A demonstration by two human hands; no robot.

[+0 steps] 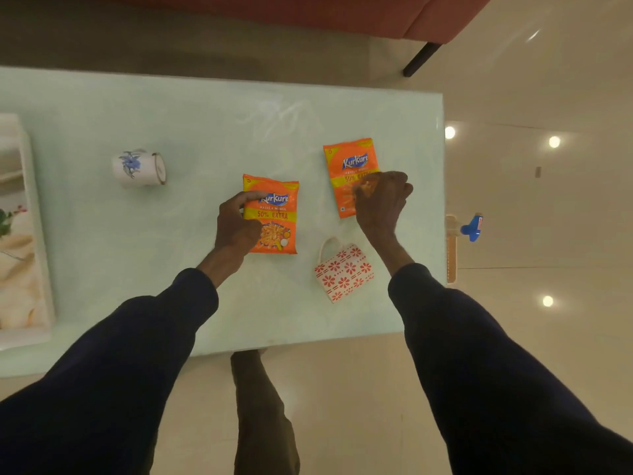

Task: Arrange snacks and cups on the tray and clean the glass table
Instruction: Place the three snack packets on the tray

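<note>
The left hand [236,228] pinched the edge of the middle snack bag [278,214], which lay flat on the glass table [171,114]. The right hand [383,200] curled its fingers on the right snack bag [352,159], near the table's right end. The blue flower cup [138,167] and the red flower cup [344,272] lay on their sides. The tray [37,234] sat far left.
</note>
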